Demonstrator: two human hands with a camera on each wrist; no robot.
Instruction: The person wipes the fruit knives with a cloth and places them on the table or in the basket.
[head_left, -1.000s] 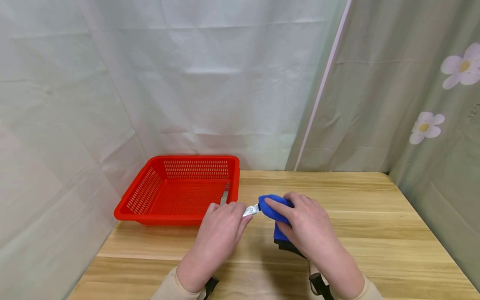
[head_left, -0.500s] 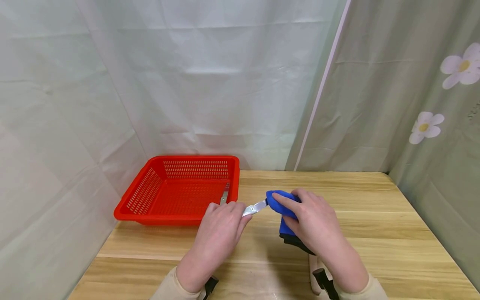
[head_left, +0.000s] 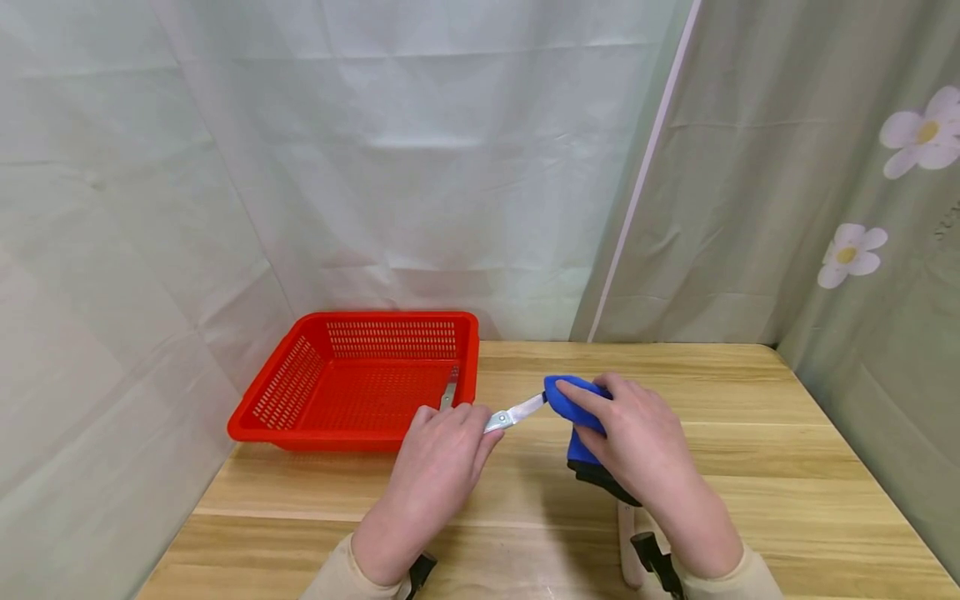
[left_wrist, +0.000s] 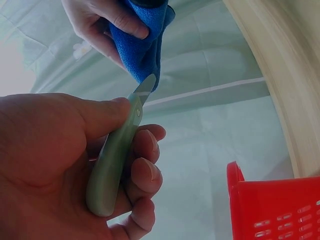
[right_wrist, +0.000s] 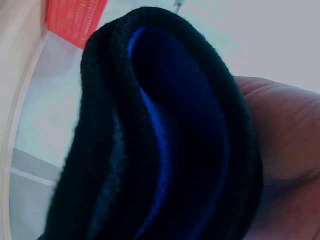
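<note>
My left hand (head_left: 442,454) grips a small knife by its pale green handle (left_wrist: 112,165), fingers curled around it and thumb along its top. The metal blade (head_left: 527,407) points up and right toward a folded blue cloth (head_left: 573,404) with black edging. My right hand (head_left: 637,425) pinches this cloth between thumb and fingers, above the table. At the blade's tip the cloth touches or covers it; how much is hidden I cannot tell. In the right wrist view the black-edged folds (right_wrist: 165,125) fill most of the picture.
A red plastic basket (head_left: 352,435) stands at the left, with a slim metal-and-pale item (head_left: 450,390) inside along its right wall. A long pale object (head_left: 628,546) lies on the wooden table (head_left: 750,467) below my right wrist. Curtains enclose the back and sides.
My right hand and the cloth have moved up and to the right along the blade, so more of the metal shows. The left hand has stayed still.
</note>
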